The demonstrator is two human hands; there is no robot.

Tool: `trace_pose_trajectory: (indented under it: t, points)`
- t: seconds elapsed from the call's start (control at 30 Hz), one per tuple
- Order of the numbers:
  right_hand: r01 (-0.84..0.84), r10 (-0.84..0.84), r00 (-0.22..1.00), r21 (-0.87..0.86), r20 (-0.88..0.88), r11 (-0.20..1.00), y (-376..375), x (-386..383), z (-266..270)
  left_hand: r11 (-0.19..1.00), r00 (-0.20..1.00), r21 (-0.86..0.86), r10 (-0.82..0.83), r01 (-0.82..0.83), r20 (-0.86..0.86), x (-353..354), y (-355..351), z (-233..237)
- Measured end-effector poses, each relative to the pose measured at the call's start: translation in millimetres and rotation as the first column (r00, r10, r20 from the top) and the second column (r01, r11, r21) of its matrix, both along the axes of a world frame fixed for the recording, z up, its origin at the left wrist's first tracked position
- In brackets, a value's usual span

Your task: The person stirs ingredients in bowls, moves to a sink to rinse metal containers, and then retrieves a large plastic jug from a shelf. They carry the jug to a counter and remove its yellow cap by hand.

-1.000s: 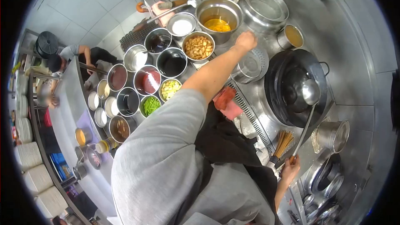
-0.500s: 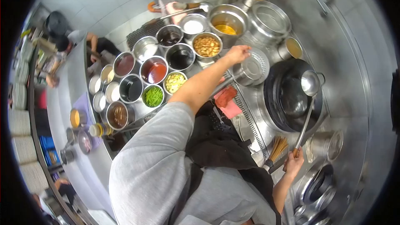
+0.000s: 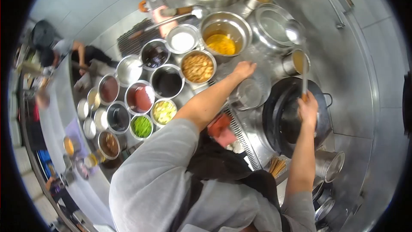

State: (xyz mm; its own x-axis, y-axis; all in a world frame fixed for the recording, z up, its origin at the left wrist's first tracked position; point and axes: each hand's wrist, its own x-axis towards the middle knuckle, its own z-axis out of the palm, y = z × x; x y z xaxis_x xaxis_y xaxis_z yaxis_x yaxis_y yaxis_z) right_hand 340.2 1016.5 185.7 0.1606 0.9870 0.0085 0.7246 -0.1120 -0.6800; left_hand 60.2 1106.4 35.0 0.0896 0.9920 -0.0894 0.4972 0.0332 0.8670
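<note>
My left hand (image 3: 244, 70) is closed at the upper edge of a blurred metal strainer (image 3: 251, 92); what its fingers hold is hidden. My right hand (image 3: 308, 108) grips the ladle (image 3: 304, 71) by its wooden handle end, above the dark wok (image 3: 285, 124). The ladle's bowl is raised beside a large metal pot (image 3: 272, 25), past a smaller pot of yellowish liquid (image 3: 298, 61). Left of my left hand stand a container of brown chunks (image 3: 198, 67) and a deep pot with orange-yellow contents (image 3: 221, 43).
Several containers of sauces, chopped greens (image 3: 141, 126) and pale pieces (image 3: 164, 111) stand at the left. A bamboo brush (image 3: 277, 166) lies below the wok, near a red cloth (image 3: 219, 125). Another person (image 3: 64, 49) is at the far left, beyond the counter.
The ladle has swung up and away from over the wok, with my right hand moving forward. My left hand stays near the strainer. The whole view has shifted, moving the wok and containers down-left.
</note>
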Motion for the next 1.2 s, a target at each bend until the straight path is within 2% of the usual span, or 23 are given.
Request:
trace_pose_trajectory:
  t: [0.07, 0.13, 0.17, 0.23, 0.27, 0.33, 0.37, 0.4, 0.43, 0.47, 0.53, 0.63, 0.8, 0.87, 0.9, 0.93, 0.97, 1.0, 1.03, 1.07, 1.13, 1.17, 1.2]
  points:
    - [-0.085, 0.066, 0.951, 0.053, 0.302, 0.995, 53, -2, -22, 1.000, 0.999, -0.011, -0.029, 0.029, 0.017, 9, 19, -3]
    - [0.033, -0.010, 0.991, -0.167, 0.136, 0.985, 78, -34, -10, 0.996, 0.999, -0.076, -0.035, 0.036, 0.011, 15, 38, -7]
    - [0.044, -0.039, 0.999, -0.194, 0.032, 0.980, 89, -39, -17, 0.996, 0.999, -0.078, -0.043, 0.044, 0.015, 18, 48, -7]
    - [0.040, -0.097, 0.973, -0.261, -0.208, 0.964, 99, -48, -22, 0.970, 0.989, -0.231, -0.051, 0.082, 0.136, 22, 62, -2]
    - [0.048, -0.106, 0.972, -0.267, -0.209, 0.963, 100, -51, -22, 0.967, 0.989, -0.236, -0.059, 0.090, 0.136, 25, 69, 1]
    - [0.019, -0.197, 0.819, -0.318, -0.539, 0.948, 97, -50, -25, 0.946, 0.982, -0.312, -0.027, 0.086, 0.189, 35, 89, -2]
    - [-0.004, -0.203, 0.766, -0.320, -0.609, 0.947, 92, -45, -28, 0.943, 0.981, -0.317, -0.039, 0.099, 0.188, 42, 100, -6]
    - [0.012, -0.219, 0.763, -0.325, -0.609, 0.946, 84, -42, -27, 0.976, 0.995, -0.208, -0.039, 0.059, 0.096, 52, 114, -22]
    - [0.024, -0.245, 0.698, -0.320, -0.673, 0.947, 73, -42, -21, 0.995, 0.999, -0.092, -0.031, 0.032, 0.007, 60, 127, -35]
    - [0.037, -0.267, 0.628, -0.315, -0.731, 0.948, 61, -41, -13, 0.994, 0.999, -0.098, -0.051, 0.052, 0.009, 66, 141, -46]
    - [0.065, -0.288, 0.600, -0.314, -0.746, 0.947, 38, -36, 1, 0.963, 0.974, -0.254, -0.027, 0.086, 0.226, 76, 166, -58]
    - [0.077, -0.305, 0.656, -0.341, -0.690, 0.937, 7, -30, 21, 0.933, 0.967, -0.351, 0.017, 0.076, 0.254, 85, 180, -57]
    - [0.072, -0.303, 0.751, -0.384, -0.587, 0.921, -36, -25, 37, 0.901, 0.979, -0.404, -0.090, 0.157, 0.181, 100, 196, -89]
    - [0.097, -0.275, 0.843, -0.373, -0.462, 0.923, -42, -26, 37, 0.894, 0.979, -0.404, -0.149, 0.194, 0.139, 101, 195, -95]
    - [0.097, -0.276, 0.841, -0.372, -0.466, 0.923, -41, -26, 35, 0.903, 0.979, -0.380, -0.198, 0.200, 0.044, 96, 183, -72]
    - [0.126, -0.259, 0.889, -0.341, -0.377, 0.932, -38, -26, 31, 0.911, 0.969, -0.356, -0.242, 0.208, -0.052, 93, 177, -66]
    - [0.151, -0.242, 0.928, -0.307, -0.283, 0.940, -33, -25, 27, 0.911, 0.968, -0.356, -0.243, 0.207, -0.056, 90, 174, -61]
    - [0.152, -0.243, 0.927, -0.306, -0.286, 0.940, -25, -23, 21, 0.936, 0.928, -0.272, -0.289, 0.223, -0.234, 88, 174, -64]
    - [0.134, -0.163, 0.980, -0.225, -0.116, 0.965, -13, -19, 13, 0.949, 0.860, -0.188, -0.309, 0.252, -0.407, 87, 173, -70]
    - [0.098, -0.090, 0.994, -0.147, 0.064, 0.984, 0, -18, 6, 0.950, 0.859, -0.186, -0.306, 0.250, -0.410, 87, 174, -74]
    - [0.086, -0.071, 0.988, -0.110, 0.135, 0.990, 28, -22, -7, 0.962, 0.782, -0.169, -0.273, 0.215, -0.560, 87, 174, -81]
    - [0.074, -0.057, 0.976, -0.073, 0.209, 0.995, 41, -26, -10, 0.964, 0.783, -0.166, -0.265, 0.208, -0.562, 83, 172, -81]
    - [0.065, -0.049, 0.977, -0.069, 0.207, 0.996, 52, -32, -11, 0.970, 0.849, -0.116, -0.244, 0.215, -0.468, 78, 165, -76]
